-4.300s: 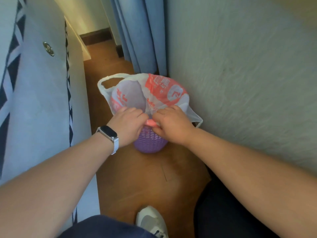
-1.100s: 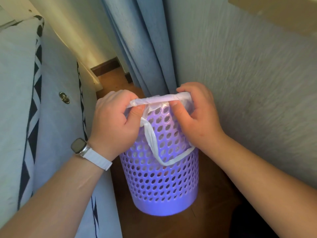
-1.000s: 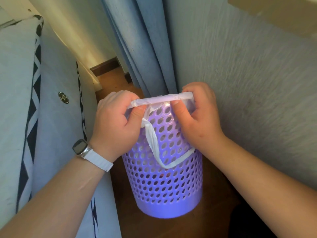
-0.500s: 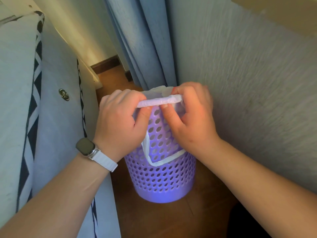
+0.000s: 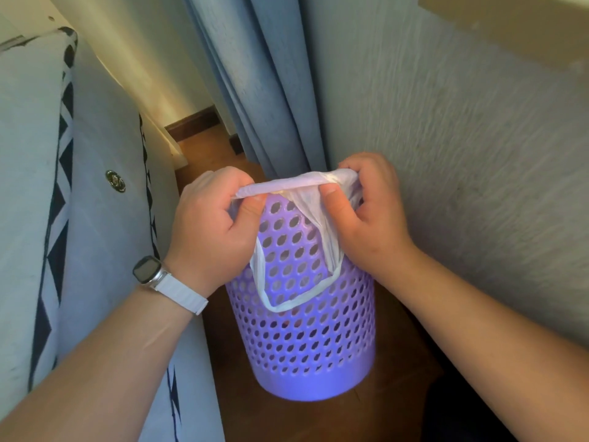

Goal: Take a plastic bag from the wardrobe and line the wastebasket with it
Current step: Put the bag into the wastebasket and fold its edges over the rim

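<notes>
— Both grips have been sliding apart along the rim since a moment ago, haven't they?
— Yes. Nearest, the white-strapped watch (image 5: pixel 149 271) is sitting on the left wrist. The left grip (image 5: pixel 216 231) is pinching the rolled edge of the plastic bag (image 5: pixel 287 186), fingers curled over it; the right grip (image 5: pixel 369 218) is pinching it too.
— And where is the bag lying?
— It is folding over the rim of the purple wastebasket (image 5: pixel 306 342), one handle loop hanging down the near side. The wastebasket is standing upright on the wooden floor (image 5: pixel 287 419), just beside the textured wall (image 5: pixel 446 154), the blue curtain (image 5: pixel 264 90) hanging behind.
</notes>
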`<state>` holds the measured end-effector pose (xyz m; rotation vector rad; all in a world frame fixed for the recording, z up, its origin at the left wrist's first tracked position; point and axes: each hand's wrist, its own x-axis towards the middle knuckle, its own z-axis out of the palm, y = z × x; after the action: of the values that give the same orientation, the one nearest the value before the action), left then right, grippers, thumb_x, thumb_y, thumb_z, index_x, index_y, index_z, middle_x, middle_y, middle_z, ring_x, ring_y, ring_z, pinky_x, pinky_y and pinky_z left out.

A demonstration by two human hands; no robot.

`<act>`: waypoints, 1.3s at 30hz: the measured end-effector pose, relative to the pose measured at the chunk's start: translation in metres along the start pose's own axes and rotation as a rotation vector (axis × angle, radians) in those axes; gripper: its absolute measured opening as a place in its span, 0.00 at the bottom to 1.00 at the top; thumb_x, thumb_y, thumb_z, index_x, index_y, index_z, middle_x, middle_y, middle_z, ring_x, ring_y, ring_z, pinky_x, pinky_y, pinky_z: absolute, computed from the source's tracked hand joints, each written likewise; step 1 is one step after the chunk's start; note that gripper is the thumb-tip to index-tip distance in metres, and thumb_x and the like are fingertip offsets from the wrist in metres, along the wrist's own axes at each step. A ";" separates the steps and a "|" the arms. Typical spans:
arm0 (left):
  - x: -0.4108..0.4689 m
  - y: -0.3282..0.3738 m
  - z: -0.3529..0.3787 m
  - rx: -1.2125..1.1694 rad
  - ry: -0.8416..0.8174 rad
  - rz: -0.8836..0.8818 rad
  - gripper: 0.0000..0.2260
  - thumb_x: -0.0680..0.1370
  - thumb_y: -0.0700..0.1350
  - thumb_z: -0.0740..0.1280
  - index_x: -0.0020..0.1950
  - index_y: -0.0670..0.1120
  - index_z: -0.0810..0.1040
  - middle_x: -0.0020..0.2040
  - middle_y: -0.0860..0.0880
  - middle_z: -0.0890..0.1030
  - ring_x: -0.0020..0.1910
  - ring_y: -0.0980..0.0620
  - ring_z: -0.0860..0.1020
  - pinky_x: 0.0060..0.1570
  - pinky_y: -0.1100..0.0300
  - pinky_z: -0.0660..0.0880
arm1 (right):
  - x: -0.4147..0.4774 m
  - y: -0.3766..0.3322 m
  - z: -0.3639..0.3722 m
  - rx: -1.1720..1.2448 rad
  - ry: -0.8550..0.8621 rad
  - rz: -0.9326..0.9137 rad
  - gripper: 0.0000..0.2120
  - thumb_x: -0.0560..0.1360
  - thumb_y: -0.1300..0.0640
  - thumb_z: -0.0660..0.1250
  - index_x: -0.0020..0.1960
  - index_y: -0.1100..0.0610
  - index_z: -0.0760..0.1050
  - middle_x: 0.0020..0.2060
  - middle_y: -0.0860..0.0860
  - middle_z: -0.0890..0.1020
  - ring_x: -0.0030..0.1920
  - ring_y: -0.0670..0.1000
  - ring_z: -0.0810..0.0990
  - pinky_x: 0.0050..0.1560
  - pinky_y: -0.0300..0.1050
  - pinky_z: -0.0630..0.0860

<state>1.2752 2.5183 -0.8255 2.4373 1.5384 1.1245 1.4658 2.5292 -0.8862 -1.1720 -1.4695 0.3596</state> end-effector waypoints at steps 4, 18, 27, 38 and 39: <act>0.000 0.002 -0.003 0.034 0.034 0.060 0.08 0.79 0.42 0.61 0.44 0.41 0.77 0.39 0.53 0.73 0.40 0.52 0.71 0.40 0.50 0.70 | 0.001 -0.011 -0.003 -0.008 0.037 -0.023 0.12 0.75 0.49 0.63 0.45 0.58 0.73 0.42 0.45 0.71 0.44 0.47 0.70 0.47 0.47 0.68; -0.002 0.012 0.002 0.202 -0.021 0.031 0.10 0.79 0.49 0.62 0.43 0.45 0.77 0.36 0.50 0.74 0.38 0.46 0.72 0.42 0.45 0.69 | -0.006 -0.023 0.006 -0.050 -0.069 -0.101 0.13 0.75 0.48 0.65 0.48 0.58 0.75 0.45 0.48 0.75 0.47 0.51 0.74 0.52 0.56 0.71; 0.002 0.000 -0.001 0.106 0.015 0.003 0.09 0.78 0.44 0.63 0.38 0.44 0.73 0.33 0.53 0.68 0.35 0.50 0.68 0.36 0.48 0.68 | 0.005 -0.001 0.000 0.025 -0.077 -0.091 0.15 0.74 0.50 0.66 0.53 0.61 0.77 0.50 0.49 0.77 0.53 0.52 0.77 0.57 0.53 0.72; 0.000 0.017 -0.004 0.139 -0.027 0.111 0.14 0.77 0.51 0.62 0.54 0.43 0.80 0.48 0.46 0.80 0.48 0.46 0.77 0.51 0.48 0.70 | 0.003 -0.015 -0.002 -0.094 0.044 -0.094 0.09 0.75 0.53 0.65 0.45 0.59 0.74 0.41 0.51 0.74 0.44 0.55 0.74 0.46 0.58 0.70; 0.000 0.022 -0.004 0.166 -0.035 0.117 0.15 0.77 0.51 0.62 0.57 0.44 0.79 0.50 0.47 0.81 0.50 0.47 0.76 0.52 0.50 0.69 | 0.002 -0.017 -0.002 -0.109 0.049 -0.107 0.09 0.75 0.53 0.66 0.45 0.60 0.74 0.41 0.52 0.75 0.44 0.55 0.74 0.46 0.58 0.70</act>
<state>1.2900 2.5056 -0.8143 2.6711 1.5567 1.0023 1.4599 2.5221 -0.8712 -1.1744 -1.5175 0.1785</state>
